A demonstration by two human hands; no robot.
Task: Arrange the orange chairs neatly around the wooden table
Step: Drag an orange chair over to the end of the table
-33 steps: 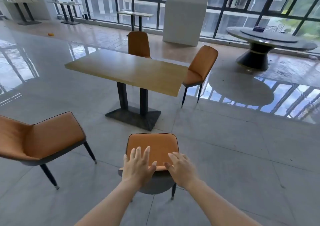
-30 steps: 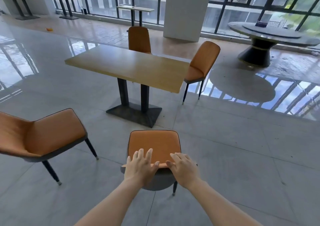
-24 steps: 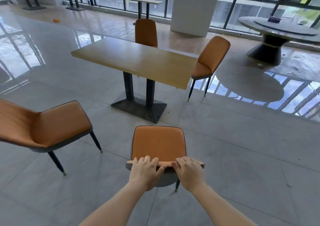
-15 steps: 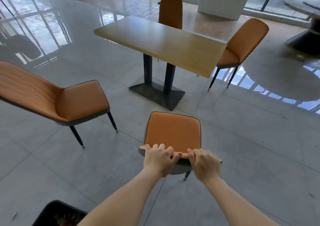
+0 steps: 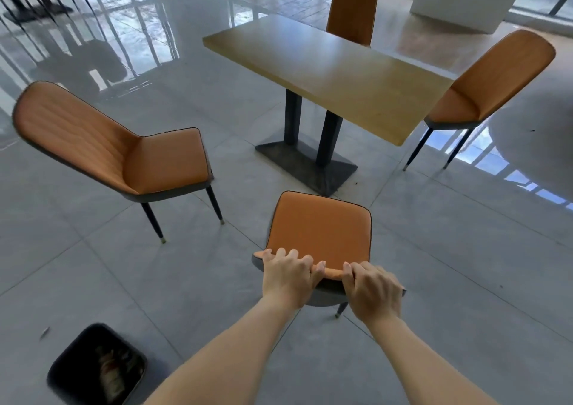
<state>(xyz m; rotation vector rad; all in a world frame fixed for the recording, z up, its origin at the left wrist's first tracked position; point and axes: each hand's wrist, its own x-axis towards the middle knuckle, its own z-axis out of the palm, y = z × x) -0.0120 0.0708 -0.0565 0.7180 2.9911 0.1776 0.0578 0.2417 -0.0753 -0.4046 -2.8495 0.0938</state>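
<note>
Flat earlier, both had curled: left hand (image 5: pixel 286 276) and right hand (image 5: pixel 372 293) gripped the near chair (image 5: pixel 319 228) by its backrest top, facing the counter (image 5: pixel 325 72).

The table (image 5: pixel 328 76) is standing at upper centre. The far chair (image 5: pixel 352 10) is sitting behind it at the top edge; the right chair (image 5: pixel 490 85) is sitting at its right end. The left chair (image 5: pixel 124 153) is standing at centre left, apart from it. The near chair (image 5: pixel 319 228) is standing at lower centre, with the left hand (image 5: pixel 286 276) and right hand (image 5: pixel 372 293) gripping its backrest side by side.
</note>
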